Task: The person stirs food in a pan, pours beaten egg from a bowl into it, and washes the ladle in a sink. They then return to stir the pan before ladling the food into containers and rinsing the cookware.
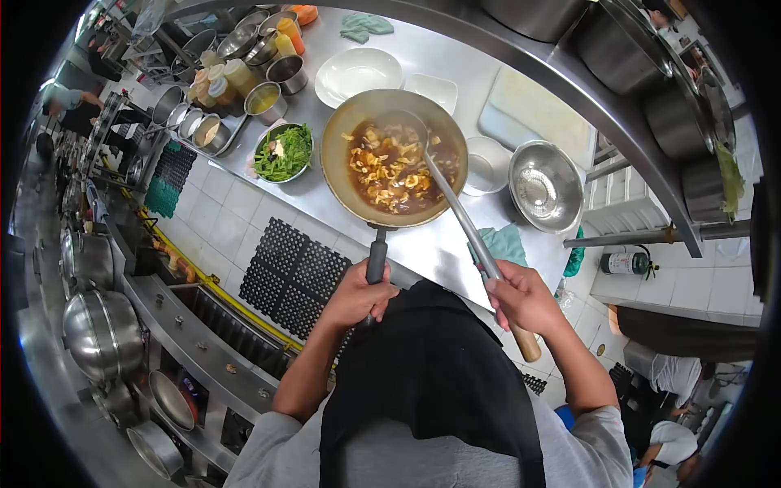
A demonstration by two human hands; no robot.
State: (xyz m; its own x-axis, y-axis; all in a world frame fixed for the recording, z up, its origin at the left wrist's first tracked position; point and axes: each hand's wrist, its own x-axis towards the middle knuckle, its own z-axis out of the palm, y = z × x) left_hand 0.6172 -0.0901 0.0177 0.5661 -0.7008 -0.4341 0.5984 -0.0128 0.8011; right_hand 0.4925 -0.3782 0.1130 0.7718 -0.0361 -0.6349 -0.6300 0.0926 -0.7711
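Hovering over desk (pixel 313 195), wok (pixel 342 175) is gripped by left hand (pixel 358 294), closed round its handle (pixel 376 256); ladle (pixel 455 207) (bowl in sauce (pixel 382 195)) is clenched in right hand (pixel 525 297).

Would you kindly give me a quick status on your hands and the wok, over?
Left hand gripping wok handle. Right hand on ladle, scoop in the saucy food. Bowl of greens and steel bowl beside it.

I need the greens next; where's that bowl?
In the head view, the bowl of greens sits on the steel counter, just left of the wok.
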